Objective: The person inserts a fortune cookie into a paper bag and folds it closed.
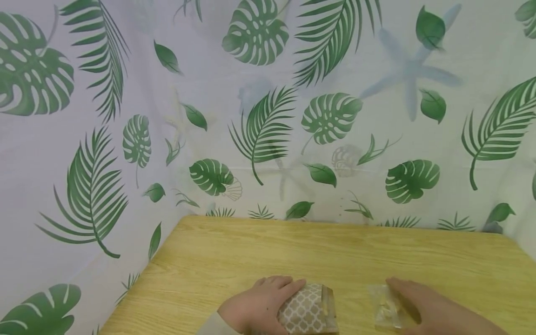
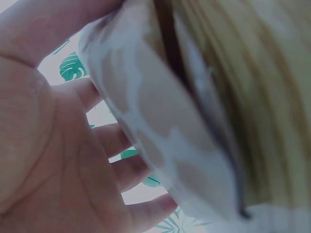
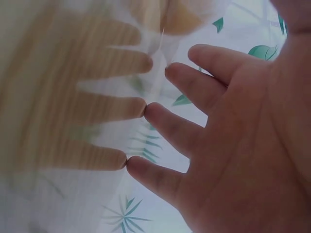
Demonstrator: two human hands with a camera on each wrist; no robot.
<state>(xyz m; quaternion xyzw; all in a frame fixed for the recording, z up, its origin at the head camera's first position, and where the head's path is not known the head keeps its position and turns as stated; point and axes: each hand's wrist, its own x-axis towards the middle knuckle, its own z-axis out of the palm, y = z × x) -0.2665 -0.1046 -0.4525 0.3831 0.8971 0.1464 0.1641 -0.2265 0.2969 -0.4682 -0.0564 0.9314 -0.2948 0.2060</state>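
In the head view my left hand holds a small tan box with a white lattice pattern near the table's front edge. The left wrist view shows the patterned box between thumb and fingers, blurred by closeness. A dark edge runs along its right end. To the right, my right hand lies beside a small clear plastic bag with pale yellow pieces in it; thumb and fingers are spread around its right side. In the right wrist view, the right hand's fingertips touch the shiny tabletop, and part of the bag shows at the top.
Both hands are over a yellow wood-grain table. Behind it and to the left hang white sheets printed with green leaves, which meet the table's back edge. A gap of bare tabletop separates the box from the bag.
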